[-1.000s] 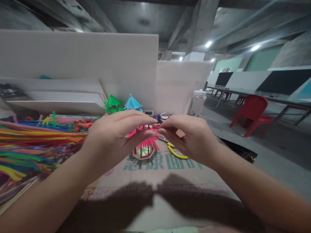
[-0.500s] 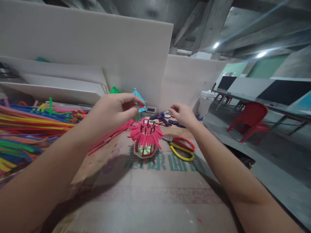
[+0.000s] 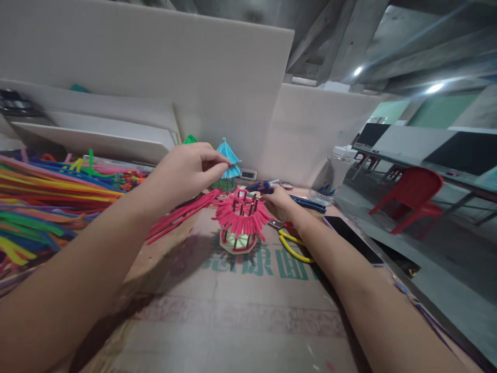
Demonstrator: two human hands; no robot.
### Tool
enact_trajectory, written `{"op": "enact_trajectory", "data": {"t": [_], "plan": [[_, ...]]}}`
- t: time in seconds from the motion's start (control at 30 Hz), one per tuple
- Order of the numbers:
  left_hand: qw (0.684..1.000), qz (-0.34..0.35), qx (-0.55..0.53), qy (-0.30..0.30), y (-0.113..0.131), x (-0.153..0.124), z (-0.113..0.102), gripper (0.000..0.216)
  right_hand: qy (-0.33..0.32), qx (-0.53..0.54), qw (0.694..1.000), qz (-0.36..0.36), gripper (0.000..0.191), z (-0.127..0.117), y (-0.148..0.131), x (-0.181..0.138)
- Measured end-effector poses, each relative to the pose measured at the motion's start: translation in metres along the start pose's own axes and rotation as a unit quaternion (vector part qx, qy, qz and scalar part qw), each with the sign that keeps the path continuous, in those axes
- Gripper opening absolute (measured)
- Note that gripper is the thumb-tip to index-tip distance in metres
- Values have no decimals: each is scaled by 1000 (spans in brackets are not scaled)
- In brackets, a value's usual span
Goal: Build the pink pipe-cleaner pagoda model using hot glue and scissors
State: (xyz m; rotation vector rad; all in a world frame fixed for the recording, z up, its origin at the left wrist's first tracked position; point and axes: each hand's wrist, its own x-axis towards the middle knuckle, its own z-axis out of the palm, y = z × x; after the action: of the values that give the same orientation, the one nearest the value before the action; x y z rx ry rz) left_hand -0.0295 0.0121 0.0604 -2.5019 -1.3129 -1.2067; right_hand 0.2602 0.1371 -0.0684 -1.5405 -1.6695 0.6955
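My left hand [image 3: 190,168] is raised in front of the blue roofed model, thumb and fingertips pinched together. What they hold, if anything, is too small to make out. My right hand [image 3: 280,202] closes around the handle of a dark blue glue gun [image 3: 261,186] at the back of the work surface. Between my arms stands a small model [image 3: 244,220] with a pink pipe-cleaner fringe, brown posts and a pale octagonal base. Yellow-and-red-handled scissors [image 3: 297,247] lie partly under my right forearm. Pink pipe cleaners [image 3: 184,215] lie left of the model.
Bundles of coloured pipe cleaners [image 3: 58,202] fill the left side. Behind stand a blue roofed model [image 3: 227,155], a small digital display [image 3: 248,174] and white boards [image 3: 217,77]. To the right are a clear jar [image 3: 328,178], dark pliers [image 3: 308,203] and a phone [image 3: 353,241].
My right hand has moved down and slightly left onto the glue gun. My left hand stays raised and pinched. The whole view has shifted slightly.
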Motion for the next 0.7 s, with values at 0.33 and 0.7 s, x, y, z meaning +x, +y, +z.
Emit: {"op": "enact_trajectory", "data": {"t": [0.33,0.7], "plan": [[995,0,-22,-100,-7,1,2,41,29,76,996,-30,22,-57,-31,-13],[975,56,-10,-216,-3,-2,9,41,-115,121,975,-149,35,-82,-55,-108]]}}
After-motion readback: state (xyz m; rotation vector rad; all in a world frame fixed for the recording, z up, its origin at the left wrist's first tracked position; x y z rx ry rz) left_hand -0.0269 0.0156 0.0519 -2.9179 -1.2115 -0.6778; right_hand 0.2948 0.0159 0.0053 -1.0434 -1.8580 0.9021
